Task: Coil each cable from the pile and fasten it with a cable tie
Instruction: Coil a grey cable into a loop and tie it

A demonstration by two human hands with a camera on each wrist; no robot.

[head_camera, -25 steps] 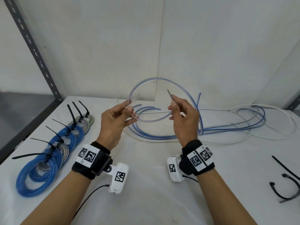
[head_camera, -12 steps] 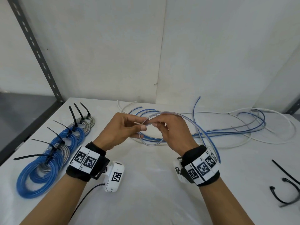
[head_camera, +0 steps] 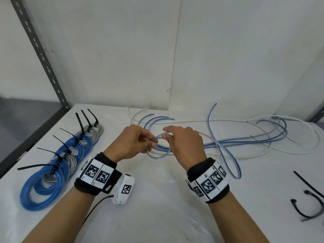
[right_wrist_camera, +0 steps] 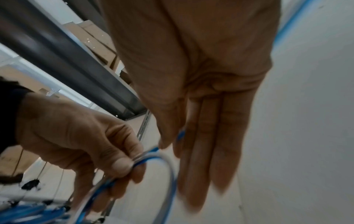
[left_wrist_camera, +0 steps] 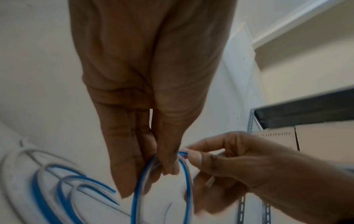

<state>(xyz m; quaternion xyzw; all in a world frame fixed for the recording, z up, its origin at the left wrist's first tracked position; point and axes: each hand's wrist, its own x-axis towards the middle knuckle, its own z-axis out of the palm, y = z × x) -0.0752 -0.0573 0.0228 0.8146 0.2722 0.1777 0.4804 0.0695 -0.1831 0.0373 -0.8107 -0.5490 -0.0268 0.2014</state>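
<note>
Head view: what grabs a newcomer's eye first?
The two hands meeting at mid-table: the left hand pinches a small cable loop while the right hand feeds it. Then the row of tied blue coils at left, and loose cables sprawled at right.

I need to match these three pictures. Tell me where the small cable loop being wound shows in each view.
Head: cable loop at centre, between left hand and right hand.
Left wrist: bottom centre, below the fingers.
Right wrist: lower centre, beside the left thumb.
Shared landmark: the left thumb pinching the loop.
</note>
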